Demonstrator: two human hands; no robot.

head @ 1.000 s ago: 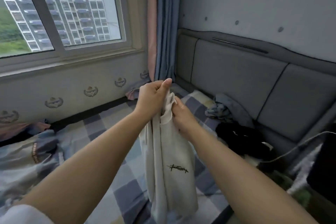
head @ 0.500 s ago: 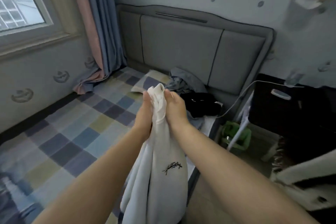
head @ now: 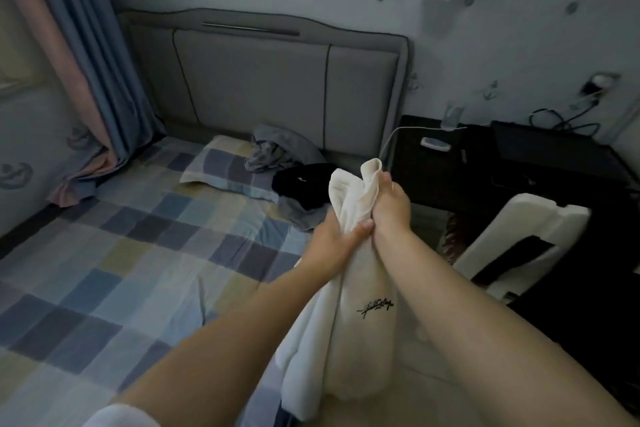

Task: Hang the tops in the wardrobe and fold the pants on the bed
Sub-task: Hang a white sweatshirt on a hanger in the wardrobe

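Hands first: the right hand (head: pixel 389 208) and the left hand (head: pixel 337 239) are both clenched round the gathered top end of a white garment (head: pixel 349 322), right a little higher than left, thumbs pressed into the cloth and the two fists nearly touching. Both forearms reach forward from the bottom of the head view, the cloth bunched between them and hanging down in a loose column with a small black script print on its front — its lower end drops out of sight below the arms. It looks like one of the tops, so the step in hand is probably carrying it off to be hung; the wardrobe itself is not in view. The next move calls for finding the neckline or shoulders in that bunch and a hanger to take them. Beyond the hands lie the checked bed (head: pixel 114 274), a grey garment (head: pixel 277 149) and a black garment (head: pixel 304 184) heaped by the grey headboard (head: pixel 256 80) — likely more to sort.
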